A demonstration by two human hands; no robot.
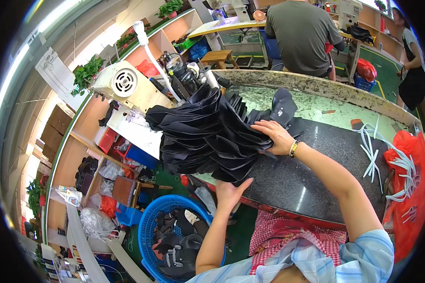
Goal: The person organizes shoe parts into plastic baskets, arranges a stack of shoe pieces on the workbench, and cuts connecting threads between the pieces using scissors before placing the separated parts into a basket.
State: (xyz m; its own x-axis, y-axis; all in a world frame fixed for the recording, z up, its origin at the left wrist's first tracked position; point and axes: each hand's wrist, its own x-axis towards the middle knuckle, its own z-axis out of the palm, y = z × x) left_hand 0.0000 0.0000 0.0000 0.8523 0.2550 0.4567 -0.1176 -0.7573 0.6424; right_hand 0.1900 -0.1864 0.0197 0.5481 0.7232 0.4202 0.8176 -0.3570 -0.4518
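A thick stack of black, curved, sheet-like pieces (203,132) rises at the left end of the dark stone slab (311,165), its layers fanned and uneven. My left hand (229,194) holds it from the near lower side, thumb out along the edge and fingers hidden beneath. On the right side of the stack my right hand (277,137), with a bracelet at the wrist, grips the edges of the pieces, fingers together on top. Beyond that hand, a few loose black pieces (283,107) lie on the worn green bench top.
A cream machine (125,85) stands behind the stack at the left. Below sits a blue basket (146,226) with dark scraps. Pale strips (373,153) and a red plastic bag (411,141) are at the right. A seated person (300,37) works ahead; another person (411,61) stands far right.
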